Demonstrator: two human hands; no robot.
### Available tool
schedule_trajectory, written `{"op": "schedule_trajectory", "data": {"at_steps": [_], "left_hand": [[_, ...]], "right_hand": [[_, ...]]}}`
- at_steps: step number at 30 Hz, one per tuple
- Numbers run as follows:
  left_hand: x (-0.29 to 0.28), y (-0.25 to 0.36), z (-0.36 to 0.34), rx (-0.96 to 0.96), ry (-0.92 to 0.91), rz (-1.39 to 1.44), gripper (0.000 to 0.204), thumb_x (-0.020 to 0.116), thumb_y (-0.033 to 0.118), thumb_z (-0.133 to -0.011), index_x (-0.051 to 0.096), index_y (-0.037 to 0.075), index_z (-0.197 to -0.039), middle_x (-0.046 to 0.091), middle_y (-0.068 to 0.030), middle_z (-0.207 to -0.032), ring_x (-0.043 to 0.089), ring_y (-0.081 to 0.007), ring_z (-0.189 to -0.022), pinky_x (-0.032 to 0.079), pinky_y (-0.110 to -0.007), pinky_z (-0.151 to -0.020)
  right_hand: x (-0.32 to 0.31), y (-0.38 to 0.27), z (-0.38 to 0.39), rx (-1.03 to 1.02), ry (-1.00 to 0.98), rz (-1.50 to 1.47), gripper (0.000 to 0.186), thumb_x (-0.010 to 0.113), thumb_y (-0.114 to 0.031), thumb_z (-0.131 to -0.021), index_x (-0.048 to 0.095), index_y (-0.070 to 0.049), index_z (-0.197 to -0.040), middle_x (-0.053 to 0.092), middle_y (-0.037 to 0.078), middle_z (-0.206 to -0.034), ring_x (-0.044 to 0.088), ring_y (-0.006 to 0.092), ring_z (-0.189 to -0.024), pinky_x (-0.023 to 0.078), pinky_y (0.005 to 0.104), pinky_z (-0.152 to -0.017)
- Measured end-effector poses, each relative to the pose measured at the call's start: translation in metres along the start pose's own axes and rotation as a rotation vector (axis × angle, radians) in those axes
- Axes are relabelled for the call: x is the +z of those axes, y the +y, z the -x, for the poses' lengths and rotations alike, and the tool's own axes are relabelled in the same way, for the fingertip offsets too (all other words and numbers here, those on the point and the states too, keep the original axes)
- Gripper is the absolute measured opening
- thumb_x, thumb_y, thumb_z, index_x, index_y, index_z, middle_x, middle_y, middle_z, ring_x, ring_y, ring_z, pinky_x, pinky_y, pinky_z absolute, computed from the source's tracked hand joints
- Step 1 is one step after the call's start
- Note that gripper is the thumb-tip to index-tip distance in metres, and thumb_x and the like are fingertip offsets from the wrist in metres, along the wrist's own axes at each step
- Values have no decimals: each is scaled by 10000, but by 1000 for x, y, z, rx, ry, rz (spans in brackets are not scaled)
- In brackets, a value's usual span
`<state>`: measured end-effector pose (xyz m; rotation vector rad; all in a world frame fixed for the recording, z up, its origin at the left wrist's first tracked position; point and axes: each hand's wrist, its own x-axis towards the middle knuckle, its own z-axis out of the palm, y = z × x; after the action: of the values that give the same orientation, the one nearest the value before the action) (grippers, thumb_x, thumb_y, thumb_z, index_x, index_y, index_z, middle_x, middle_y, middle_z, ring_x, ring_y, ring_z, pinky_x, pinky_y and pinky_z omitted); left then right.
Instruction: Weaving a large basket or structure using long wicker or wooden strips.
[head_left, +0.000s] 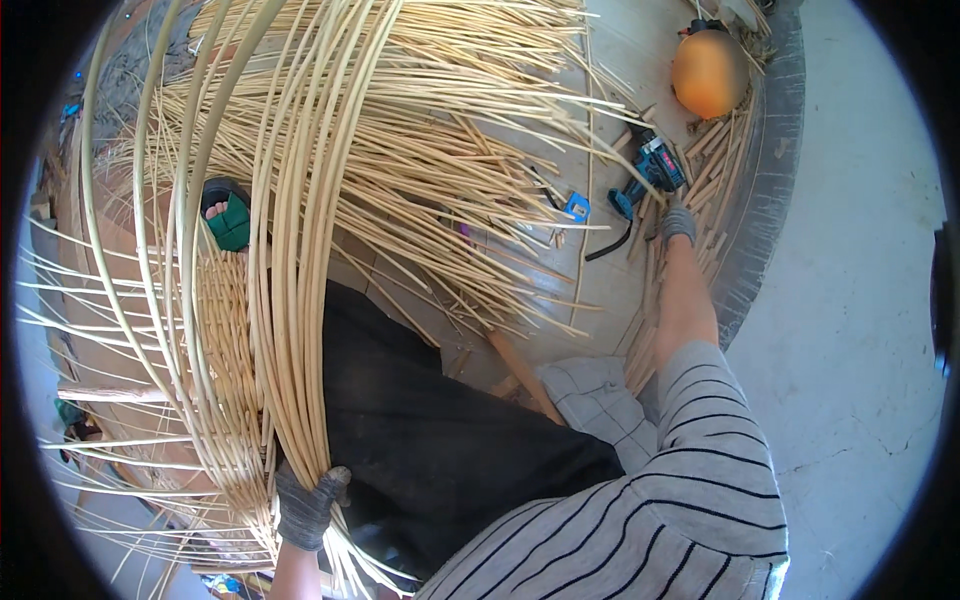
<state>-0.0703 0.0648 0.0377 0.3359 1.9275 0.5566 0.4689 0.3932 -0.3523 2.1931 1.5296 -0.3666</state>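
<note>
My left hand (305,508), in a grey knit glove, is closed around the lower part of a thick bundle of pale wicker rods (292,300). The rods rise in a long curve, and their cut ends fan out below my fist. Beside the bundle stands a woven wicker panel (222,330) with loose rods sticking out to the left. My right arm stretches far forward. My gloved right hand (678,222) is down at a pile of short wooden sticks (655,280), just below a blue and black cordless drill (655,168). Its fingers are too small and hidden to make out.
Large heaps of loose wicker rods (400,130) cover the floor ahead. A blue tape measure (577,207) lies near their tips. Farther off is a round orange thing (705,75), partly blurred. Black cloth (420,400) covers my lap. A foot in a green sandal (230,222) shows behind the rods.
</note>
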Motion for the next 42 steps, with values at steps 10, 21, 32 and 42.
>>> {"op": "schedule_trajectory", "data": {"at_steps": [10, 21, 32, 42], "left_hand": [[2, 2, -2, -7, 11, -16, 425, 745, 152, -688, 490, -1, -992, 543, -51, -639, 547, -125, -470, 485, -222, -415], [3, 3, 1, 5, 16, -3, 411, 730, 133, -702, 480, 4, -1003, 535, -51, -656, 535, -123, -479, 473, -229, -417], [2, -5, 4, 44, 9, 27, 305, 694, 118, -723, 497, 20, -935, 534, -50, -616, 522, -126, -444, 456, -230, -401], [0, -5, 35, 27, 28, -211, 251, 670, 177, -771, 522, 17, -895, 503, -33, -558, 488, -126, -430, 421, -247, -392]], "right_hand": [[-133, -244, 49, -494, 594, 77, 162, 545, -210, -760, 659, -100, -797, 650, 130, -833, 633, 295, -779, 504, 421, -669], [-44, -235, 154, -822, 309, -291, 184, 439, -108, -819, 600, -110, -909, 628, 176, -824, 622, 310, -741, 488, 431, -623], [-96, 122, 173, 394, 761, -979, 207, 589, -146, -812, 616, 20, -931, 640, 98, -796, 575, 188, -699, 455, 293, -661], [-179, -67, 269, -349, -688, -2409, 216, 464, -320, -908, 523, -124, -841, 414, -58, -543, 333, 69, -354, 297, 238, -312]]}}
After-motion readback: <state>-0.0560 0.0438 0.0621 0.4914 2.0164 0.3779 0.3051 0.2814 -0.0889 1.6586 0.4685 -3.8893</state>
